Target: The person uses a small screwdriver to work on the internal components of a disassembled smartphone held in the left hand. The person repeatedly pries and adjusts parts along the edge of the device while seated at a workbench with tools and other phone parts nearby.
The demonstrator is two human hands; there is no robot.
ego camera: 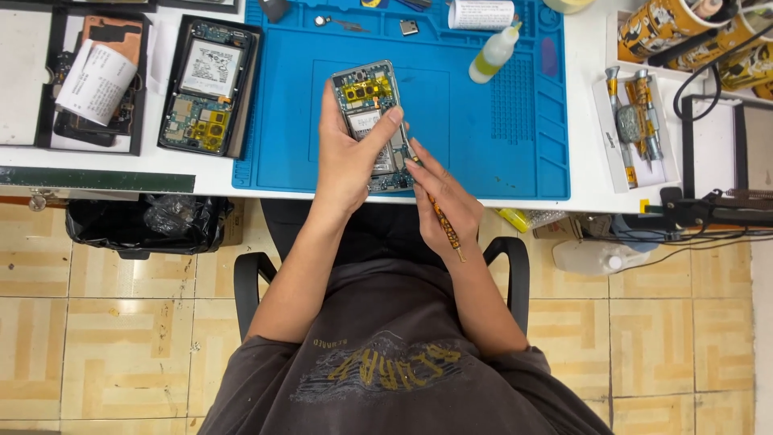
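— What is in your left hand [348, 157]?

— An open phone [372, 125] with its back off. My left fingers [385, 122] are curled around it, thumb across the front, so they are closed on the phone. I hold it up just over the blue mat [499, 153] on the tabletop [588, 173].

— Which way does the phone point?

— Its long side runs away from me, a bit tilted. The top end is far from me and the bottom end is close to my right hand.

— And your right hand [447, 211]?

— It holds a thin screwdriver [439, 217] with an orange handle. My right fingers [420, 167] pinch it tight near the tip. The handle sticks back toward my chest. The tip touches the lower right edge of the phone, as far as I can see; my fingers hide the very end.

— So which hand is nearer to that spot?

— The right one. It sits just beside the bottom of the phone, on its right side.

— What else is around?

— A second open phone [205, 89] lies in a black tray on the left. A little bottle [493, 55] with yellow liquid stands on the mat, well apart from my hands. More screwdrivers [632, 117] lie in a white tray on the right.
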